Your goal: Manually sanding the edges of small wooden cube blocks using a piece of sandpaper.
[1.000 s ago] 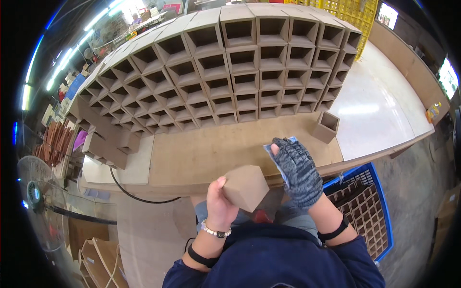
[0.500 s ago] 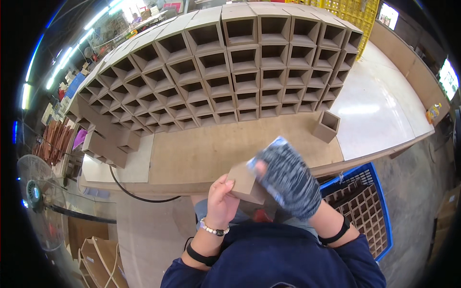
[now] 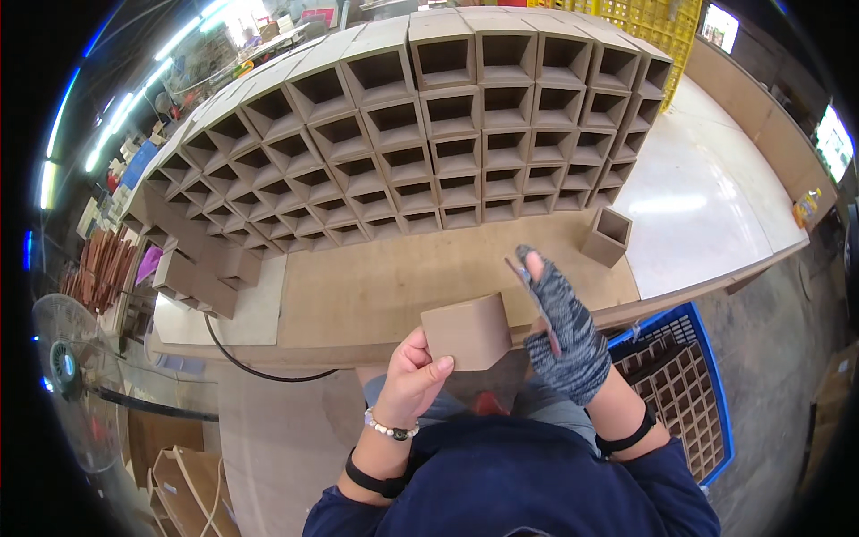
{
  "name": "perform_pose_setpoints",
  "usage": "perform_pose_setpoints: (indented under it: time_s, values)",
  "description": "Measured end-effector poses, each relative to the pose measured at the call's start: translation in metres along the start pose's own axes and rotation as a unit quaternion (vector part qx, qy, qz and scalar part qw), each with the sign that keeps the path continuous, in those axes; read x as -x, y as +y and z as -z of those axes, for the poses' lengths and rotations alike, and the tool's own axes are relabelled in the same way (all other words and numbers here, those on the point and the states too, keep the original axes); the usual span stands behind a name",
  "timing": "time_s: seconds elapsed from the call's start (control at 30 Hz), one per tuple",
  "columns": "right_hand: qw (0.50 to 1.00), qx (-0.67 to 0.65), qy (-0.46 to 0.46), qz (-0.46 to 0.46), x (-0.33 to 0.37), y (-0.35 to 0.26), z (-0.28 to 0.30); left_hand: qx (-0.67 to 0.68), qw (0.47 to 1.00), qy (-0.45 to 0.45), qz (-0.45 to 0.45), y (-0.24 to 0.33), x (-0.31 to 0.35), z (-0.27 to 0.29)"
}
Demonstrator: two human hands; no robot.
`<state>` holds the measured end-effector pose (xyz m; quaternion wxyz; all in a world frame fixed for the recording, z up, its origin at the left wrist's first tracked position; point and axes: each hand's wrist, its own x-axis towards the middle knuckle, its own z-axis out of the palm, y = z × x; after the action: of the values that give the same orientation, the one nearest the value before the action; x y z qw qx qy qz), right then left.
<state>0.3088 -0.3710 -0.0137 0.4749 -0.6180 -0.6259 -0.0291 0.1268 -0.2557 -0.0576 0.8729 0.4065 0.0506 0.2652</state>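
The left hand (image 3: 413,376) clamps the box (image 3: 467,331) from below, steadying it over the worktop (image 3: 376,295) edge, while the gloved right hand (image 3: 564,336), fingers loosely apart, presses a flat strip (image 3: 530,291) alongside.

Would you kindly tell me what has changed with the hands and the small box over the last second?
The gloved right hand swept across over the small brown box half a second ago and has drawn back to the box's right side, a thin flat piece against its palm. The bare left hand kept its hold on the box throughout, in front of the body. The stack of open boxes and the single open box on the worktable stayed put.
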Motion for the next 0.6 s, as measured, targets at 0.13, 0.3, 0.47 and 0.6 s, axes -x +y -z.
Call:
perform_pose_setpoints:
  time_s: [0.13,0.3,0.47,0.6]
  values:
    - [0.990,0.018,-0.097,0.103,-0.005,-0.009,-0.011,0.003,1.000,-0.005,0.008,-0.001,-0.002,-0.004]
    - [0.993,0.061,-0.100,-0.008,0.013,0.040,-0.025,-0.021,1.000,-0.001,0.004,-0.003,0.007,0.002]
    - [0.996,0.039,-0.055,0.066,-0.003,-0.002,-0.007,-0.046,0.998,0.031,-0.017,-0.003,0.007,0.006]
    - [0.982,0.054,-0.086,0.159,-0.003,-0.022,-0.013,-0.066,0.997,0.024,-0.041,-0.010,0.006,0.007]
